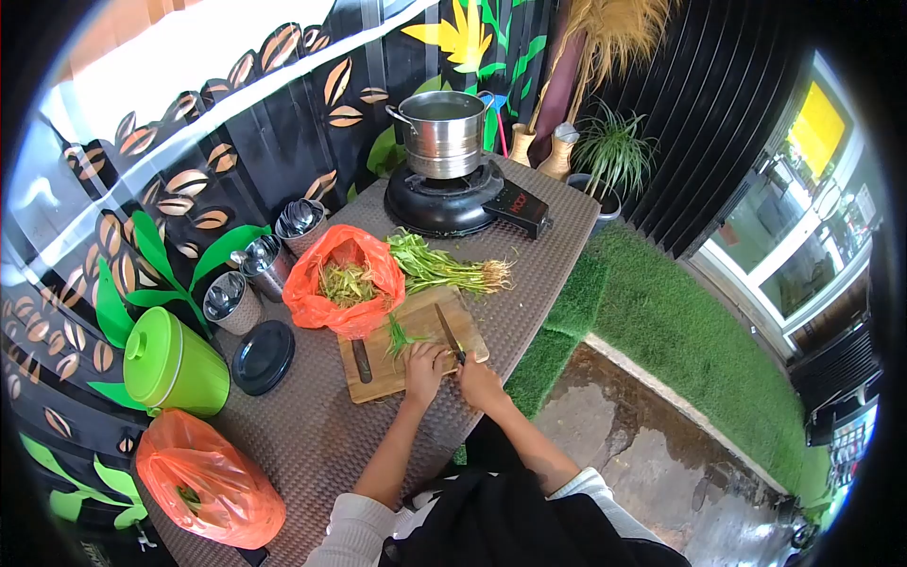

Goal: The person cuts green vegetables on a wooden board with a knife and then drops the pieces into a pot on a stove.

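Note:
My right hand (480, 386) is wrapped around the dark handle of a kitchen knife (447, 327), its blade pointing away from me over a wooden cutting board (378, 379). Beside it, my left hand (424, 369) presses down on the board with bent fingers, around a small bunch of green leaves (401, 337) whose tips stick out toward the far left. The ends under my fingers are hidden. Behind the board lies a larger bunch of leafy greens with roots (453, 272). An orange plastic bag (385, 274) of green trimmings stands open next to it.
A steel pot (441, 137) sits on a black burner (439, 203) at the table's far end. Cutlery cups (267, 268), a lime-green lidded container (176, 364), a black lid (264, 357) and another orange bag (208, 477) line the left. The table edge (529, 337) runs along my right.

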Available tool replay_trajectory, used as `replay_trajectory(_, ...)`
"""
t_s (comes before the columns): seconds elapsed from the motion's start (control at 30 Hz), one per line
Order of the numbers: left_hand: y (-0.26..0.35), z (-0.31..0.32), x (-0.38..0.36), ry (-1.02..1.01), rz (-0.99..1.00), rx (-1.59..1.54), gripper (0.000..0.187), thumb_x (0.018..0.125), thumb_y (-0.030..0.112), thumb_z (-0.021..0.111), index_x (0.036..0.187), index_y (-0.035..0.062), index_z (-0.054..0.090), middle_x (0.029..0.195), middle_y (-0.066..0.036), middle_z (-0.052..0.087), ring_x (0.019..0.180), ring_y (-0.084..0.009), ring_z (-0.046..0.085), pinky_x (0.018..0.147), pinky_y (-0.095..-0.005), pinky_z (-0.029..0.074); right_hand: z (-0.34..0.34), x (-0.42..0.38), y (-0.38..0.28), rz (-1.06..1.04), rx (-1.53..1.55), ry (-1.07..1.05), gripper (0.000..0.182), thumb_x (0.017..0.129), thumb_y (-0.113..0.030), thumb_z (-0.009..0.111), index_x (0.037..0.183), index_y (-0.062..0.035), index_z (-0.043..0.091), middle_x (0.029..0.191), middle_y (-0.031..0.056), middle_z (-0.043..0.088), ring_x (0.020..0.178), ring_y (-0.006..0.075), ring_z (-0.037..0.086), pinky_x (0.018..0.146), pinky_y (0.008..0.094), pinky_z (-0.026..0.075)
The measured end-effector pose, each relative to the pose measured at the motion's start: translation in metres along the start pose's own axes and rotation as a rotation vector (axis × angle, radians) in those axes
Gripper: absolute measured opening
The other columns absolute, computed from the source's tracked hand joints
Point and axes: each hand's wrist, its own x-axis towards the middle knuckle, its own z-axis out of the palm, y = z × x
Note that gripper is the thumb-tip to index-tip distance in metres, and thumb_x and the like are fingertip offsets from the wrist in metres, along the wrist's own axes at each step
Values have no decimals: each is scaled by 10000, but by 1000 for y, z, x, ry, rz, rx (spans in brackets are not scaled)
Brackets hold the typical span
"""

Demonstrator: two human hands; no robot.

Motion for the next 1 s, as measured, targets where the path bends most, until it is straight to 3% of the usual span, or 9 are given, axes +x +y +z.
replay_trajectory(0.1,-5,0,-6,23,-8,-112,185,809,151,628,979,91,672,910,-78,614,962,-250,525,939,-400,331,-1,0,1,10,-13,2,358,952,-292,409,1089,38,392,857,283,631,812,452,628,724,534,492)
replay_trajectory(0.47,-7,3,-11,31,-23,10,83,799,109,623,872,69,624,896,-79,591,984,-277,507,915,-410,318,14,-15,-14,77,-19,25,358,943,-290,431,1091,35,398,869,274,639,815,448,635,714,516,510)
replay_trajectory(0.73,-11,6,-15,16,-45,-15,72,792,106,622,858,78,621,899,-72,593,973,-270,509,882,-401,324,10,13,-3,22,-9,9,354,942,-293,425,1076,34,401,852,275,641,805,443,639,704,510,516)
replay_trajectory(1.0,-4,3,-13,37,-49,22,71,798,113,619,859,79,630,902,-66,597,969,-266,509,890,-401,322,18,-15,-15,87,-39,-26,388,945,-291,418,1117,56,401,872,288,635,829,450,634,724,524,508)
